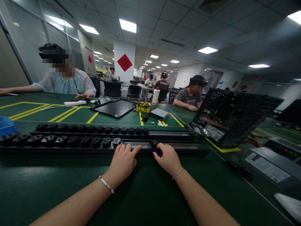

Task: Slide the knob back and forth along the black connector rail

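Two long black power tracks lie side by side across the green table, a near track (188,152) and a far track (172,133). Round black socket modules (85,142) sit in a row along the left part of the near one. My left hand (123,158) rests on this track beside the last module of the row (116,142), its thumb stretched out to the right. Between the thumb and fingers of my right hand (167,157) is a single black socket module (154,144), seated in the track's silver channel. The hand partly hides it.
An open computer case (225,116) stands at the right, with a metal bowl (199,129) by it and a power supply (272,160) nearer me. Beyond the tracks lie a flat black panel (115,108), a grey drive (159,114) and a yellow box of cables (143,107). Co-workers sit opposite.
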The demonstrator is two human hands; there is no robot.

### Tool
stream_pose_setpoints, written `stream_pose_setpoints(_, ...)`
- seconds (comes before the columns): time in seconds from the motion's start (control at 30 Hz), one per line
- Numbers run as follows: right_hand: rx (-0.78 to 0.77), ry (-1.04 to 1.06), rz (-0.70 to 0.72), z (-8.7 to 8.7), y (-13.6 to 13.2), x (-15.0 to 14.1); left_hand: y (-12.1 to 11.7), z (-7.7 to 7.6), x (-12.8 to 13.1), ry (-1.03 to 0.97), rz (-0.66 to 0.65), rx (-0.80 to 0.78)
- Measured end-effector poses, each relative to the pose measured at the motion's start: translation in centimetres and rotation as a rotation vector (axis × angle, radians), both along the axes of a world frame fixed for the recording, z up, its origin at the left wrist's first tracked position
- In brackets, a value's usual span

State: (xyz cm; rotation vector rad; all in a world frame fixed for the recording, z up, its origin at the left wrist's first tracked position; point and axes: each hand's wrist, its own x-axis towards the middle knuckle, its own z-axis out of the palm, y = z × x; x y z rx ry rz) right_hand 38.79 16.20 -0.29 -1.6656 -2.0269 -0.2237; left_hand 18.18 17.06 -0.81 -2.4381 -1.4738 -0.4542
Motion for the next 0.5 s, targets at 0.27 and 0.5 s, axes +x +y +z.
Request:
stream_pose_setpoints(0.27, -0.004, 0.006, -0.003, 0.03, -0.02, 0.04, -0.03, 0.16, 0.00, -0.015, 0.001, -0.016)
stream_pose_setpoints(0.5, 0.004, 0.001, -0.008, -0.06, -0.04, 0.07, -0.12, 0.13, -0.01, -0.009, -0.003, 0.007)
